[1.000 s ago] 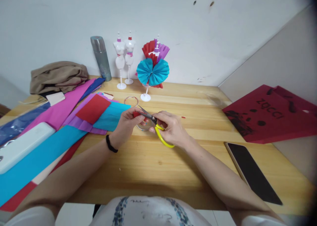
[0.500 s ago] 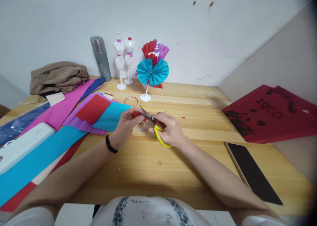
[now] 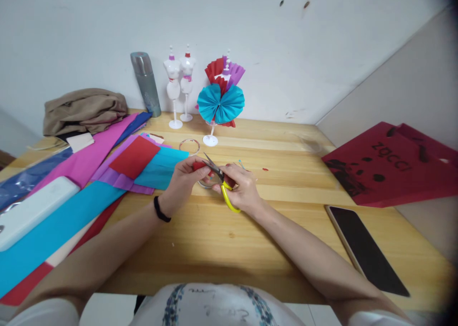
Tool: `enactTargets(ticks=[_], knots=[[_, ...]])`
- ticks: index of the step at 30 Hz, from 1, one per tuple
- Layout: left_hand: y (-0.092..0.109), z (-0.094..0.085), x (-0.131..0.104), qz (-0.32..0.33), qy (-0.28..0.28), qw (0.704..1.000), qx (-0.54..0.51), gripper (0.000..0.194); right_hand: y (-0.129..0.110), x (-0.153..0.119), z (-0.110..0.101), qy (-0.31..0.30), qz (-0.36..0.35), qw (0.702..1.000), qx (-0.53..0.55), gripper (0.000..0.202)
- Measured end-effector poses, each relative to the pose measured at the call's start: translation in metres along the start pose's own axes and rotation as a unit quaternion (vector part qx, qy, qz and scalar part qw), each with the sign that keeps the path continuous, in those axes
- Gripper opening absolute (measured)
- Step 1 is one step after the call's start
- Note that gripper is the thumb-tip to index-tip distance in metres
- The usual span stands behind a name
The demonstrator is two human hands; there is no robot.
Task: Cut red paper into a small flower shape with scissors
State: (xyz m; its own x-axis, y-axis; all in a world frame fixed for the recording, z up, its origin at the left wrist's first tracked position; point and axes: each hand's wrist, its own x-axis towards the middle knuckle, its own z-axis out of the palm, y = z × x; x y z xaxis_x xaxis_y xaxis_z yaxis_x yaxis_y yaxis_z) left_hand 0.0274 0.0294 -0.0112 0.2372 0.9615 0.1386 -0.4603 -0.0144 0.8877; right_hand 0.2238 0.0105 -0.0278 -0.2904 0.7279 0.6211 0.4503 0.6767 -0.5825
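Observation:
My left hand (image 3: 186, 177) pinches a small red piece of paper (image 3: 198, 165) near the middle of the table. My right hand (image 3: 241, 185) is closed round the yellow handles of the scissors (image 3: 229, 199), whose dark blades point up and left beside the red piece. Part of a clear tape roll (image 3: 205, 185) shows beneath the hands; the rest is hidden. Behind them stands a white dress form (image 3: 210, 140) with red and purple pleated paper and a blue paper rosette (image 3: 221, 104).
Coloured paper sheets (image 3: 153, 168), a white case (image 3: 39, 211) and brown cloth (image 3: 86, 109) lie left. Two bare dress forms (image 3: 173, 92) and a flask (image 3: 146, 85) stand behind. A red bag (image 3: 390, 173) and a phone (image 3: 367, 249) are right.
The yellow handles have swung slightly left and look closer together. My right hand has shifted a little left, and a thin blue scrap now shows more plainly behind it.

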Motion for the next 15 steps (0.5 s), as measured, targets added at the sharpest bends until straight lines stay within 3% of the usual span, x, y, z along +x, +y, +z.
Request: enactTargets(ticks=[8,15], knots=[[0.000,0.006,-0.003,-0.031,0.020,0.999,-0.019,0.032,0.005,-0.004,0.008,0.047,-0.049,0.998,-0.007,0.041],[0.007,0.012,-0.006,-0.055,0.013,0.996,-0.070,0.031,0.004,-0.007,0.009,0.079,0.020,0.995,0.065,0.031]])
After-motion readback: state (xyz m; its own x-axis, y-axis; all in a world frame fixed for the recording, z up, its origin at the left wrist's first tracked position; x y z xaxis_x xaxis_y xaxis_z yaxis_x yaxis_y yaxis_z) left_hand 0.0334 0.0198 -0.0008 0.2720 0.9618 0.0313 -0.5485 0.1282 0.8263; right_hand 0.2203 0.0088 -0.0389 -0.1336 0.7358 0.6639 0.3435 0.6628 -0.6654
